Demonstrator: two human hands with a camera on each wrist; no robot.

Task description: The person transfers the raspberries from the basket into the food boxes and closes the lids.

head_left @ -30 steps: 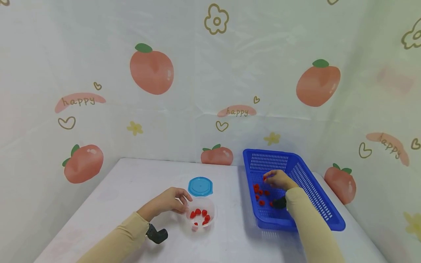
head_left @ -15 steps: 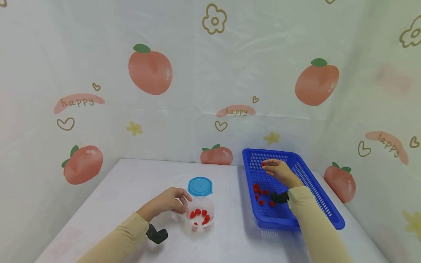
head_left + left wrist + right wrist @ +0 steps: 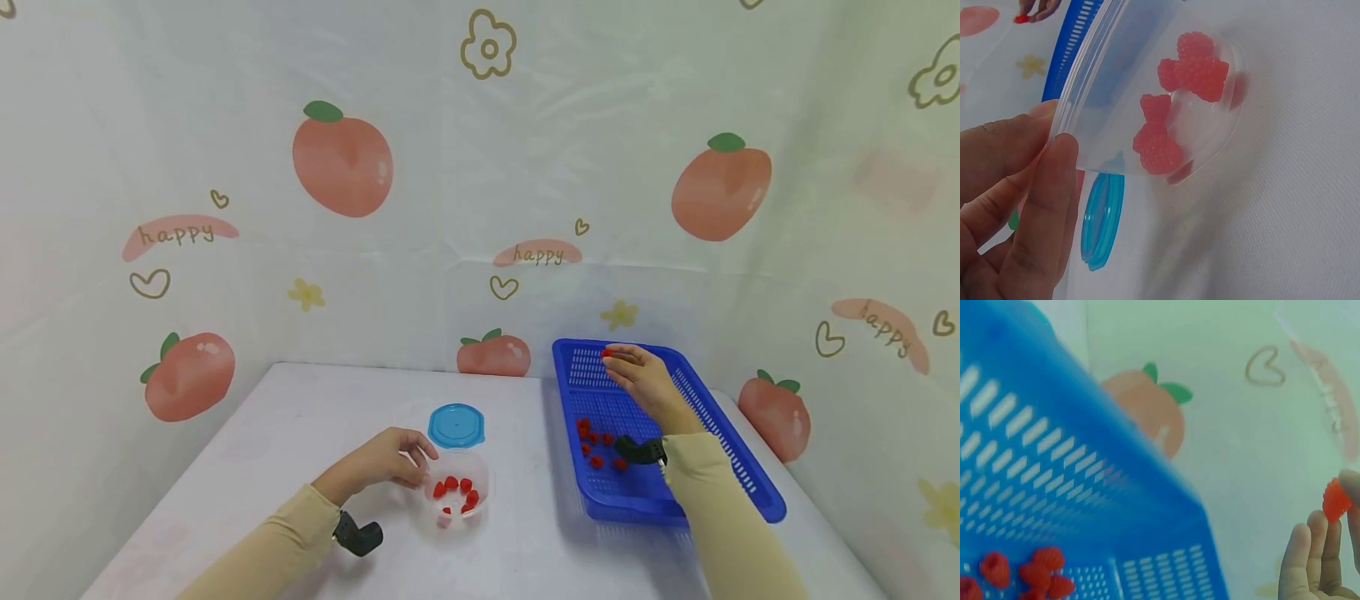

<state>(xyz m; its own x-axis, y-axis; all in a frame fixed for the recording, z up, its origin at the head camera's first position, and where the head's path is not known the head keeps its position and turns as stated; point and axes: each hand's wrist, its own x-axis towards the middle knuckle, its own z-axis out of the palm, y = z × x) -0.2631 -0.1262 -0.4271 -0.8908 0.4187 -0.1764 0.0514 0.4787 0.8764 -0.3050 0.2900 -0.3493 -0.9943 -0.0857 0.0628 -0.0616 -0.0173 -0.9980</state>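
My left hand (image 3: 381, 460) pinches the rim of a clear plastic tub (image 3: 1107, 140) between thumb and fingers. Several red raspberries (image 3: 1161, 153) lie on the bottom of that tub. Over the back part of a blue plastic basket (image 3: 637, 510), my right hand (image 3: 647, 385) is raised, palm facing left. Between its thumb and fingertips it holds a single raspberry (image 3: 1335, 500), seen best in the right wrist view. Several more raspberries (image 3: 596, 462) are gathered along the left side of the basket floor.
A blue lid (image 3: 457, 426) lies flat on the white table (image 3: 517, 533) just behind the tub. The basket's slotted walls stand at the table's right side. A printed cloth backdrop (image 3: 420, 317) rises behind the table.
My right hand has lifted from low in the basket up towards its back rim, carrying the raspberry. My left hand, the tub and the lid have stayed in place.
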